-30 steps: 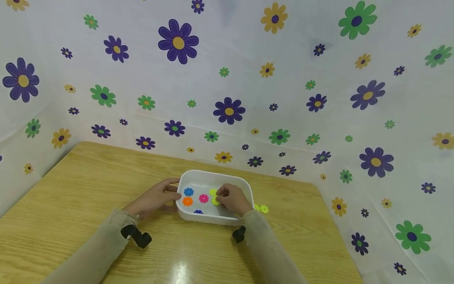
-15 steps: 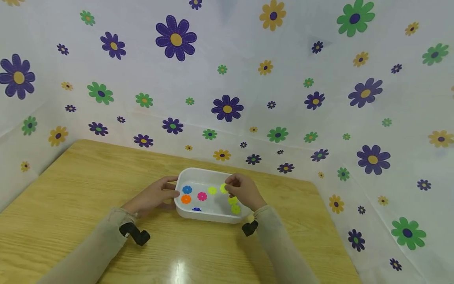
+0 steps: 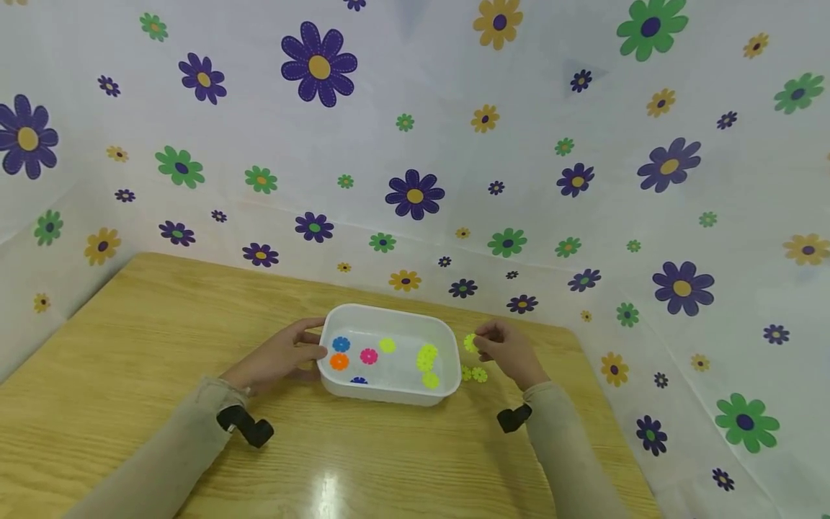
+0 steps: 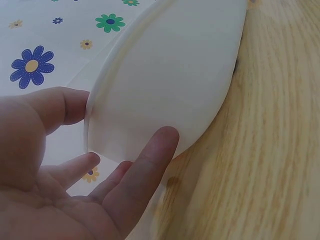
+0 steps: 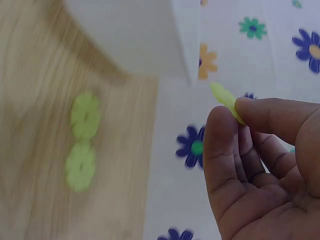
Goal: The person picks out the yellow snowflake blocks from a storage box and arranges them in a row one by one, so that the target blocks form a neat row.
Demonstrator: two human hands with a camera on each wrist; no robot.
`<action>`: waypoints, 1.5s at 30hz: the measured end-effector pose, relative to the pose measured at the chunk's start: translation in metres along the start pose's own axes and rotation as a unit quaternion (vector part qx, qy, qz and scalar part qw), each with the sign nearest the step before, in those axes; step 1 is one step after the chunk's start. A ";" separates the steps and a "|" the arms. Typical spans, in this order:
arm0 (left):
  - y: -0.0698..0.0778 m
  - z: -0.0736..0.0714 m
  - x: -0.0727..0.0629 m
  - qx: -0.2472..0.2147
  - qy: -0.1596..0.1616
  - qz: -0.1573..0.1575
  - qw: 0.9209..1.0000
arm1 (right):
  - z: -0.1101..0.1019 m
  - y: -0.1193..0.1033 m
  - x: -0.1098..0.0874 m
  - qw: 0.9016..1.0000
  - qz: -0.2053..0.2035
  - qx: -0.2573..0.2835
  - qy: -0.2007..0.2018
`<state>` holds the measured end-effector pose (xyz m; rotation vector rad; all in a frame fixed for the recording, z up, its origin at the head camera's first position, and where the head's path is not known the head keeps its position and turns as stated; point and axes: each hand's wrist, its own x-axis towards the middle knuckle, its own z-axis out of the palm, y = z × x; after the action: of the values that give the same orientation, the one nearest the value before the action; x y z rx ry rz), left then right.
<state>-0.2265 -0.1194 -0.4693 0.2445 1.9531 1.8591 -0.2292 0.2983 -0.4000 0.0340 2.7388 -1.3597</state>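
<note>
My right hand (image 3: 515,353) pinches a yellow-green flower-shaped plastic disc (image 3: 470,342) between thumb and fingertips, just right of the white plastic tray (image 3: 389,395). In the right wrist view, that disc is seen nearly edge-on. Two joined yellow-green discs (image 5: 81,142) lie on the table below the hand. My left hand (image 3: 275,358) holds the tray's left end, thumb and fingers spread on its rim and outer wall (image 4: 165,75). Inside the tray lie a blue disc (image 3: 341,344), an orange disc (image 3: 339,362), a pink disc (image 3: 369,356), a partly hidden dark blue one and several yellow-green discs (image 3: 426,358).
A wooden table (image 3: 363,454) carries the tray near its back edge. Behind it and at the sides hangs a white cloth (image 3: 363,151) printed with flowers. Black wrist cameras (image 3: 514,418) sit on both forearms.
My right hand has moved right, out of the tray, with one yellow-green disc pinched in it. More yellow-green discs in the tray are now visible. The left hand stays on the tray.
</note>
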 end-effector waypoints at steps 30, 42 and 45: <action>-0.001 0.000 0.001 0.010 0.004 -0.002 1.000 | -0.013 0.086 -0.004 0.997 0.075 -0.024 0.011; -0.001 0.001 0.001 0.014 0.005 0.003 1.000 | -0.014 0.089 -0.002 0.996 0.073 -0.047 0.002; -0.001 0.001 0.002 0.017 0.007 0.001 1.000 | -0.013 0.087 -0.004 0.996 0.069 -0.051 -0.001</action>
<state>-0.2274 -0.1176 -0.4702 0.2450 1.9970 1.8342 -0.2208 0.3617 -0.4606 0.2125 2.7429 -1.1818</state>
